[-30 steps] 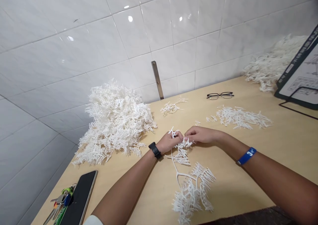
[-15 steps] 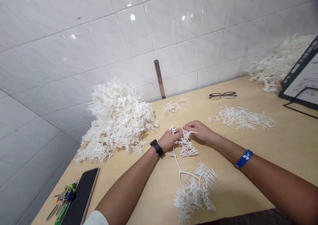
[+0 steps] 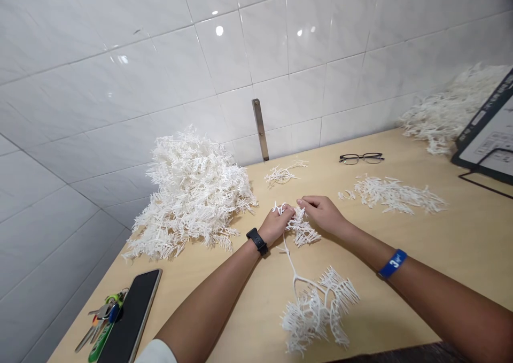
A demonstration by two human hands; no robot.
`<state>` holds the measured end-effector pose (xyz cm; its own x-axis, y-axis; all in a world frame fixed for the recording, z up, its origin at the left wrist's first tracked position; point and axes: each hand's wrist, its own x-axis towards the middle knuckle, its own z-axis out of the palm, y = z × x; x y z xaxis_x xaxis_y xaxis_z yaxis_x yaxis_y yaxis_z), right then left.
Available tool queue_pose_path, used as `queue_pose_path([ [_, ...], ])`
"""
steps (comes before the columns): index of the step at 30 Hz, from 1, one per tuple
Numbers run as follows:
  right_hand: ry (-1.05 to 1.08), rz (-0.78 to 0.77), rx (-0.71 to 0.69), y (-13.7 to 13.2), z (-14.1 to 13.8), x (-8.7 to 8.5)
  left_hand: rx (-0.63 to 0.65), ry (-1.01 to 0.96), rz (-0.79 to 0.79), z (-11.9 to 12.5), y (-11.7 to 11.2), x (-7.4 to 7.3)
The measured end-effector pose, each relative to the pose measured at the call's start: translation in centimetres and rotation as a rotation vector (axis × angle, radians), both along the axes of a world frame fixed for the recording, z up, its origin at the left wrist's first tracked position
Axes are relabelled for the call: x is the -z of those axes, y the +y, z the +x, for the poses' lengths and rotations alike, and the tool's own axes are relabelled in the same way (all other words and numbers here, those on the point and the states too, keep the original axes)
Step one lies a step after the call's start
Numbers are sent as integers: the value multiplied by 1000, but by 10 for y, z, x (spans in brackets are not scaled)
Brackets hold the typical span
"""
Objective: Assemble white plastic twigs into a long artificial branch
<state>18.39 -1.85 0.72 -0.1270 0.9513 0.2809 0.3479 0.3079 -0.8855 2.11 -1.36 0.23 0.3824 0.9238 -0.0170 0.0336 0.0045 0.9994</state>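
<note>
My left hand (image 3: 276, 224) is closed round the stem of a white branching plastic sprue (image 3: 312, 309), which looks like a moulded tree with many thin prongs. One cluster of it hangs toward me over the table, and another cluster sticks out between my hands. My right hand (image 3: 323, 213) has thumb and forefinger pinched together at the upper edge of that cluster; whatever is between the fingertips is too small to make out. Right of this hand lies a loose heap of small white plastic pieces (image 3: 396, 194).
A tall pile of white sprues (image 3: 196, 197) stands at the left by the tiled wall. Behind my hands lies a small bare sprue (image 3: 284, 173). Eyeglasses (image 3: 361, 158), a phone (image 3: 132, 315), keys (image 3: 96, 325), a framed board (image 3: 491, 133) and another white pile (image 3: 449, 112) surround the work.
My right hand has shifted slightly up, away from the cluster's prongs. My left hand keeps its hold on the sprue. The whole view has moved a little.
</note>
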Motion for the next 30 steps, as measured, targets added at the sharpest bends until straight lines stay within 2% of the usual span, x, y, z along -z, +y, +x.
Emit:
queue_pose_path([
  [10,87,-73,-164,-4,-6,-3,180,-105,-72,-5,2,2],
  [15,87,-49,-98,2,-14,5,115,-93,-46,-3,1,-3],
  [18,108,-42,49,11,-4,5,119,29,24,-2,-7,-6],
  [21,204,-41,324,22,27,-4,272,184,126,-1,-16,-6],
  [22,211,-12,384,25,39,-7,260,188,123,-1,-17,-6],
  [25,-53,-18,391,29,65,-11,206,147,76,0,-18,-5],
  [28,-429,-66,402,28,69,-8,187,153,87,1,-16,-5],
  [30,-605,-99,425,27,66,-7,202,183,105,1,-17,-5],
])
